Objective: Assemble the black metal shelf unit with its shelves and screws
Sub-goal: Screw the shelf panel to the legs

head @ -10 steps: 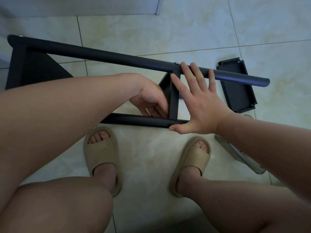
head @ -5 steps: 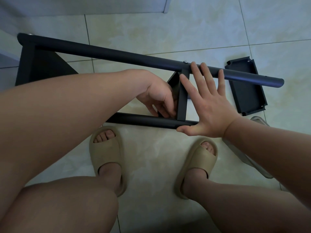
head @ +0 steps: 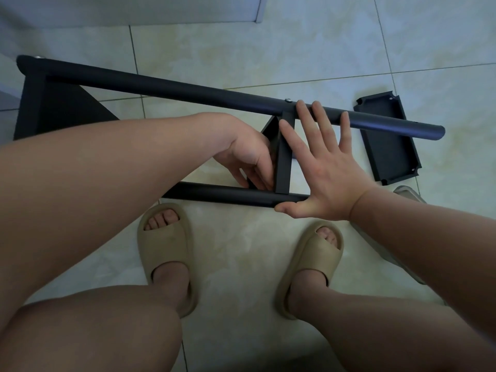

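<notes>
Head view: right hand (head: 327,167), spread flat, braces shelf (head: 283,157) against poles (head: 188,88); left hand (head: 249,159) beside it curls at the shelf end, contents indiscernible

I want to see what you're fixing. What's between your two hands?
A black shelf, seen edge-on, stands between the left hand and the right hand in the head view.

Single head-worn wide-angle view — faces steeply down onto tiled floor (head: 268,49), close above knees (head: 94,331).
</notes>
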`<state>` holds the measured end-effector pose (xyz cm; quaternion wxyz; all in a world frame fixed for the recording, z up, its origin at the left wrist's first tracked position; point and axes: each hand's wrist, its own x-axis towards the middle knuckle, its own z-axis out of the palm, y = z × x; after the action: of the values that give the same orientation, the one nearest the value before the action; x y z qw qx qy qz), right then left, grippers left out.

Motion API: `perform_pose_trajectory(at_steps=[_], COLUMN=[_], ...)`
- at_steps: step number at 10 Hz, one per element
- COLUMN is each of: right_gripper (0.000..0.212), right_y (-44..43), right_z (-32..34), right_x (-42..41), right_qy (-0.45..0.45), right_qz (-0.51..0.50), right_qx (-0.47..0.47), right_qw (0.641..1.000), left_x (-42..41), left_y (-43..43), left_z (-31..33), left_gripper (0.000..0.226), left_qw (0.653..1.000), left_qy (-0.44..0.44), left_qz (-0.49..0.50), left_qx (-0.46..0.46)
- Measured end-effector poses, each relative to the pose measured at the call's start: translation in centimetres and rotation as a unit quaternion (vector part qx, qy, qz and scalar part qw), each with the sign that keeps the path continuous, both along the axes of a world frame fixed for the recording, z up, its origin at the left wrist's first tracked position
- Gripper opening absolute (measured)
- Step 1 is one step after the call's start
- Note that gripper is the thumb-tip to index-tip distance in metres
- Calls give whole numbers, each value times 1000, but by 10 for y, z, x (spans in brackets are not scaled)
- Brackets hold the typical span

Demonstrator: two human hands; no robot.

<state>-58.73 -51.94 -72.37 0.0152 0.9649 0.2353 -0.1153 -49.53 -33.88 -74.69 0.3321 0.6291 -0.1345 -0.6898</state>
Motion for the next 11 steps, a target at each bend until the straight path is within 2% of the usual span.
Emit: perform_pose_trajectory(at_steps=[2, 11], right_gripper=[126, 126], right_y=[0, 1], right_z=[-1, 0], right_x=[0, 1], right_qy=[-4, 2], right_qz=[1, -1], right_qx=[3, 7], right_qw=[1000, 1000], left_x=[1, -1], left_y=[1, 1], left_z=[0, 0], left_gripper=[27, 16], left_qw=[1000, 1000], left_qy=[14, 18], left_qz=[-3, -2], left_qx=[7, 10])
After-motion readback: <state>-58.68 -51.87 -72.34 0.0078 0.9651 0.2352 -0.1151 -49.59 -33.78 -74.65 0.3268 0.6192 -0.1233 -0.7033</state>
